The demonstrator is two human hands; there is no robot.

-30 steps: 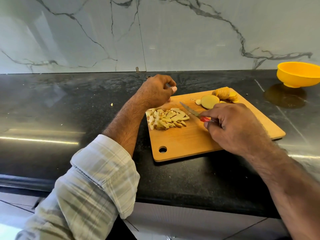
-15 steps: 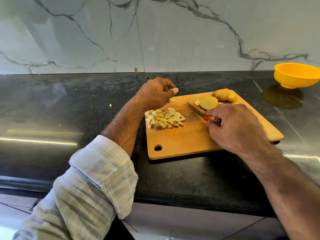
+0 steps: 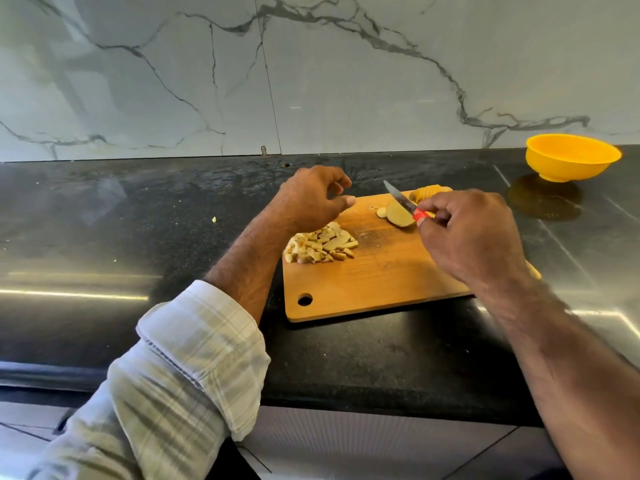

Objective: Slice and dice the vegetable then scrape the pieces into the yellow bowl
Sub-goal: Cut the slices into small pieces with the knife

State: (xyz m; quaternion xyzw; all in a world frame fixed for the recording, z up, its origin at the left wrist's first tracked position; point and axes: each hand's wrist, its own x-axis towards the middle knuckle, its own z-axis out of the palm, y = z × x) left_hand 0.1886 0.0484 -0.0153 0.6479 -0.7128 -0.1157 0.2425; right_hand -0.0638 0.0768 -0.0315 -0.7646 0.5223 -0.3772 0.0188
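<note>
A wooden cutting board point(image 3: 377, 282) lies on the black counter. A pile of diced pale vegetable pieces point(image 3: 320, 245) sits at its left side. A round slice point(image 3: 398, 214) and the ridged uncut end of the vegetable point(image 3: 427, 192) lie at the board's far edge. My right hand point(image 3: 467, 230) grips a red-handled knife point(image 3: 401, 200), its blade over the round slice, pointing away and left. My left hand point(image 3: 311, 199) hovers above the pile with fingers loosely curled, holding nothing. The yellow bowl point(image 3: 571, 157) stands at the far right.
The black stone counter point(image 3: 138, 237) runs to a marble wall behind. A few small vegetable scraps point(image 3: 214, 220) lie on the counter left of the board. The counter's front edge is close below the board.
My right hand has carried the knife away from the diced pile, up and right to the round slice. My left hand stayed above the pile, its fingers a little looser.
</note>
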